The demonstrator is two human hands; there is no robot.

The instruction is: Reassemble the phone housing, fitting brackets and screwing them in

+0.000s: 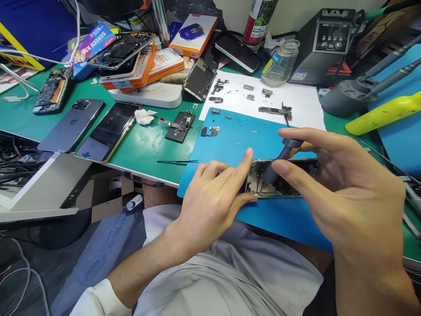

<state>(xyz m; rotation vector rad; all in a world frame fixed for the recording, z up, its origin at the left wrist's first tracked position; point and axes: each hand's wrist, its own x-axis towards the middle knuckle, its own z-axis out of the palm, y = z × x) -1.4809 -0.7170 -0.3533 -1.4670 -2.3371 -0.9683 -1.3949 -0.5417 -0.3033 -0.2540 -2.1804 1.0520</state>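
An opened phone frame [283,180] lies on a blue work mat [230,140] near the table's front edge. My left hand [213,197] grips the frame's left end, forefinger on its top edge and thumb under its near edge. My right hand [335,175] pinches a dark screwdriver [279,160] between thumb and fingers. The tip of the tool points down into the left part of the frame. Small screws and parts lie scattered on the mat behind the frame.
A white sheet [296,98] holds a logic board [274,110] and small parts. Two phones [88,127] lie face down at left beside a black module [180,125]. Tweezers [177,161] rest near the mat. A glass jar [281,61], a soldering station [329,39] and a yellow tool [381,114] stand at right.
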